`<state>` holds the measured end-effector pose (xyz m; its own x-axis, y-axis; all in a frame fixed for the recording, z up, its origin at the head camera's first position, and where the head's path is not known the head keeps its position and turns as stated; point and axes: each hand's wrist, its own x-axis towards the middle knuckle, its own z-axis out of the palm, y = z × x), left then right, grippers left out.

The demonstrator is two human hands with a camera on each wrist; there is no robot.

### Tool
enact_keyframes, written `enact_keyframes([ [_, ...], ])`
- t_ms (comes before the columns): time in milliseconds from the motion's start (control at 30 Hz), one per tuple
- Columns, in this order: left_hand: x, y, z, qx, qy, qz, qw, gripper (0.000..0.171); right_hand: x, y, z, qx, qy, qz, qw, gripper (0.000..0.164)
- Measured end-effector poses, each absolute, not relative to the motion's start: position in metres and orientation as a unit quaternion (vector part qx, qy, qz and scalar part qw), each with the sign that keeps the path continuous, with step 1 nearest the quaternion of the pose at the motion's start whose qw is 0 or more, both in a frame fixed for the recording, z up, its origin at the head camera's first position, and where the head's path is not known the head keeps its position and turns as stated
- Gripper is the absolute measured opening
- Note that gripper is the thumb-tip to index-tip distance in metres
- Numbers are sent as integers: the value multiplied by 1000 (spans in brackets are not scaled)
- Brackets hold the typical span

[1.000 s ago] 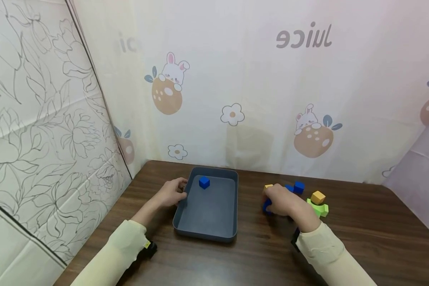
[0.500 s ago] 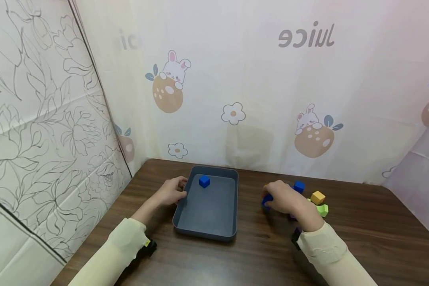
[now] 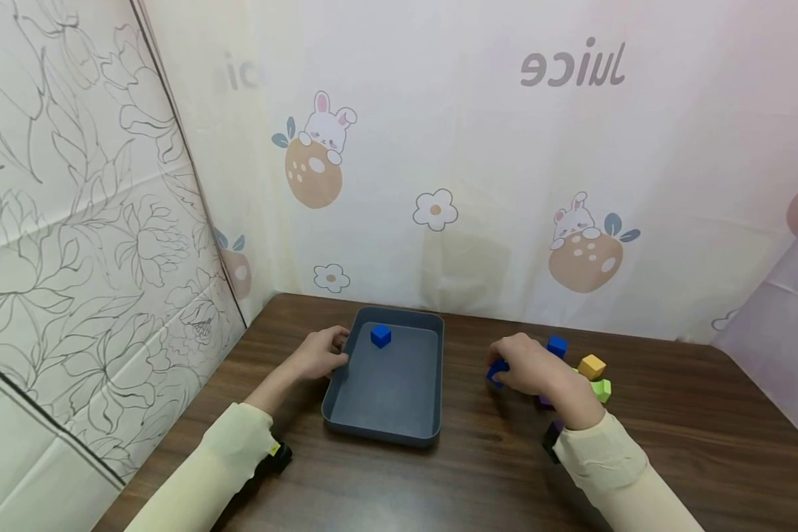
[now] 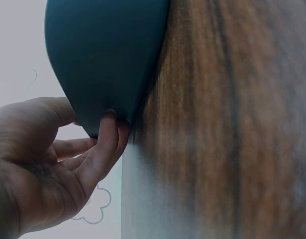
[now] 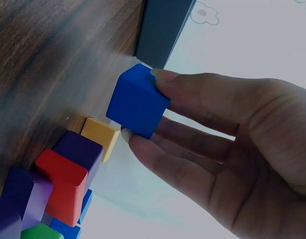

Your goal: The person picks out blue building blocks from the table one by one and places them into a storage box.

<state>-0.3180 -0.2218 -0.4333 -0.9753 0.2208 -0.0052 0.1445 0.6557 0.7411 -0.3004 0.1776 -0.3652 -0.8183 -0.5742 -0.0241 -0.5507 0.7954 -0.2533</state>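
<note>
A dark grey rectangular tray (image 3: 389, 403) rests on the wooden table, with one blue cube (image 3: 380, 336) near its far left corner. My left hand (image 3: 319, 355) grips the tray's left side; in the left wrist view its fingers press the outer wall (image 4: 103, 59) while the thumb reaches the rim. To the right of the tray, my right hand (image 3: 522, 363) pinches another blue cube (image 5: 138, 102) between thumb and fingers. Its palm faces the loose blocks, and the hand covers part of them in the head view.
Loose blocks lie beside the right hand: a yellow cube (image 3: 592, 367), a light green piece (image 3: 601, 390) and a blue block (image 3: 557, 346). The right wrist view adds a red block (image 5: 63, 186), purple blocks (image 5: 80, 152) and a yellow block (image 5: 101, 135). A printed curtain (image 3: 386, 148) hangs behind the table.
My right hand has raised the blue cube slightly, and the yellow block behind the fingers has gone out of sight in the head view. The left hand stays on the tray.
</note>
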Motion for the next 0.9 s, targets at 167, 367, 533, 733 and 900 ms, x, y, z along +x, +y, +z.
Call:
enact_keyframes([
  [167,-318,-221,-433,99,909,403,47,49,-301,178,-365,-297,946,-119,49,19],
  [367,-317,-220,-433,98,909,402,45,49,-301,178,-365,-296,946,-124,48,19],
  [533,-316,-221,-433,98,908,404,48,49,-300,177,-361,-306,942,-134,37,16],
  [733,-317,-223,-435,104,909,401,50,49,-300,174,-352,-330,932,-152,12,16],
  [900,-318,-222,-434,100,908,402,51,49,-302,166,-345,-353,921,-163,-6,15],
])
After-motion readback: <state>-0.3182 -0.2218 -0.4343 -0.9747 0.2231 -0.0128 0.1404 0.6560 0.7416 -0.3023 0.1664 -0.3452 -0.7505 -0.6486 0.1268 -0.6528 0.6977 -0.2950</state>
